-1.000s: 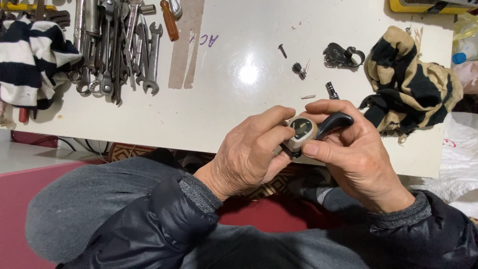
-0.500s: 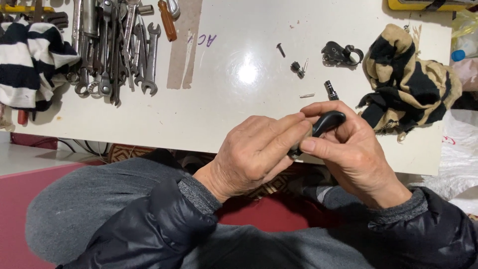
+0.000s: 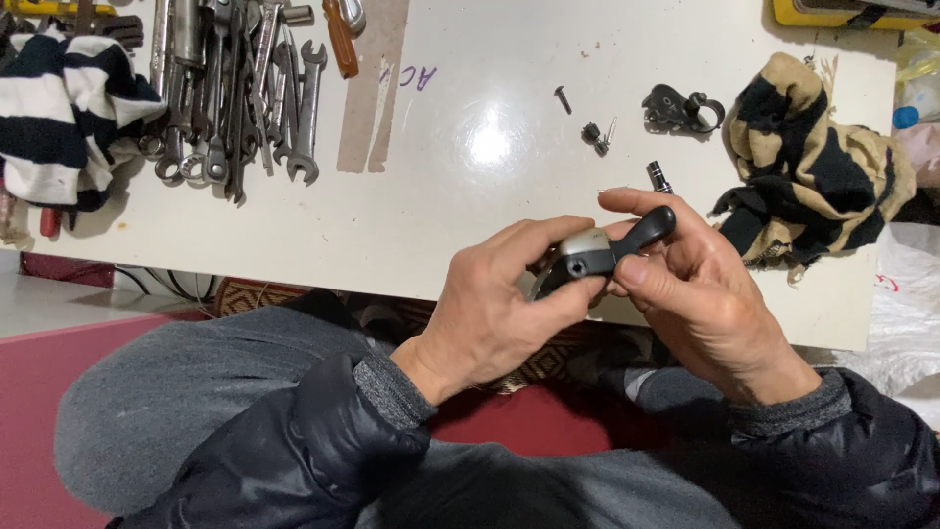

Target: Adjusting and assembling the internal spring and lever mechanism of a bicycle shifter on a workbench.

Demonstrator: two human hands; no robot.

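Rotated since half a second ago: the small grey-and-black lever part with a silver cap (image 3: 597,252) now shows its silver face and a dark round fitting upward, where before mostly the black lever tip was visible. It is held between both hands, in the air just in front of the near edge of the white glossy table (image 3: 470,196). Left hand (image 3: 499,304) grips the body, thumb and fingers closed around it from below and the side. Right hand (image 3: 700,294) pinches the black lever end, index finger curled over the top, thumb under.

On the table beyond: short black bit (image 3: 658,177), small black screw (image 3: 562,99), small dark fastener (image 3: 594,136), black clamp bracket (image 3: 681,108). Tan-and-black cloth (image 3: 813,176) lies right; row of steel wrenches (image 3: 235,88) and black-and-white striped cloth (image 3: 59,118) lie left.
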